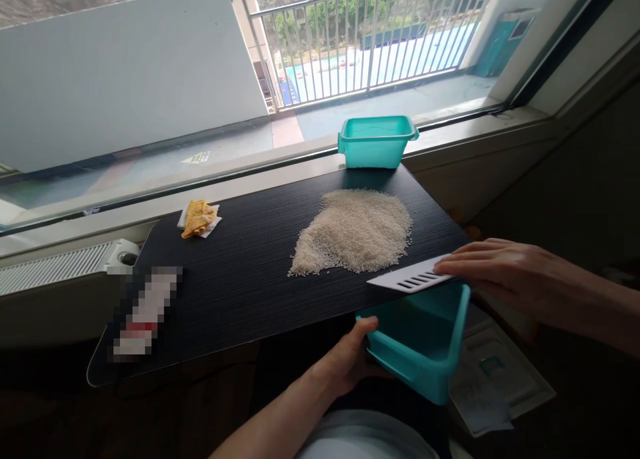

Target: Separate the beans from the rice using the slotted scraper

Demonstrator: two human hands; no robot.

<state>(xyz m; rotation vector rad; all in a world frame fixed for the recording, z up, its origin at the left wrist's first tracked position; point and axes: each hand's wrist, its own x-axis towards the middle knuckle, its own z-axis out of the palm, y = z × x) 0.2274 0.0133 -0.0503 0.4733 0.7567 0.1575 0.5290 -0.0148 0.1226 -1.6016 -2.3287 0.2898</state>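
My left hand (350, 359) grips the side of a teal plastic bin (407, 369), thumb over its rim. The bin is tilted, with its opening at the near edge of the black table (240, 292). My right hand (505, 272) is closed on a white slotted spatula (413, 279), whose flat blade lies at the table edge above the bin. Just beyond the blade, a spread-out heap of white rice (357, 232) covers part of the tabletop. The bin's inside is in shadow, so its contents cannot be made out.
A second teal bin (375, 149) stands at the far table edge by the window. A yellow cloth (199, 218) on white paper lies at the back left; a blurred-out item (147, 316) lies at the left end. A radiator (65, 266) is beyond the table's left end.
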